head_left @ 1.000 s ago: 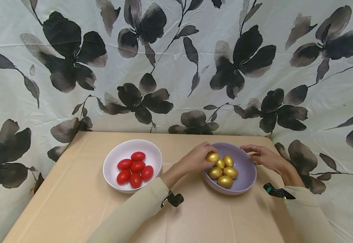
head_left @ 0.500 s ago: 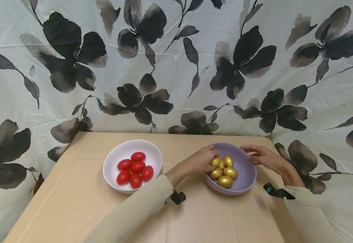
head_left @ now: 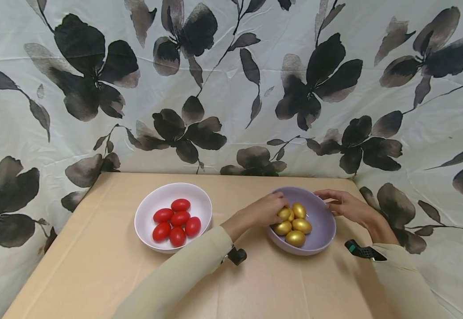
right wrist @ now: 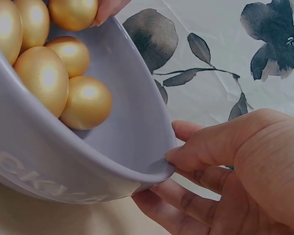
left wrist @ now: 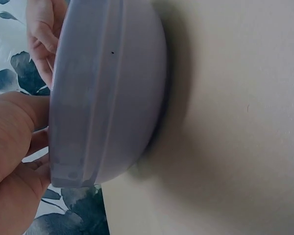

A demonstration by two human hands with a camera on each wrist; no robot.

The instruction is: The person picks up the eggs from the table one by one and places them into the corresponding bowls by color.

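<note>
A purple bowl [head_left: 322, 226] on the right of the table holds several shiny gold eggs [head_left: 295, 238]. My left hand [head_left: 263, 211] reaches over its left rim, fingers curled down at a gold egg [right wrist: 73, 12] on the upper side of the pile. A fingertip of it touches that egg in the right wrist view; the rest of the grasp is hidden. In the left wrist view, the bowl wall [left wrist: 108, 98] covers the fingertips. My right hand [head_left: 348, 207] holds the bowl's right rim, thumb on the edge and other fingers against the outside [right wrist: 210, 171].
To the left stands a white bowl [head_left: 143, 230] with several red eggs [head_left: 180, 219] in it. Both bowls are on a tan table [head_left: 231, 283]. A floral cloth [head_left: 231, 88] hangs behind the table's far edge. Each wrist carries a small black camera [head_left: 237, 256].
My left hand has lowered the gold egg from above the rim onto the others in the purple bowl and moved slightly right. My right hand has stayed on the rim.
</note>
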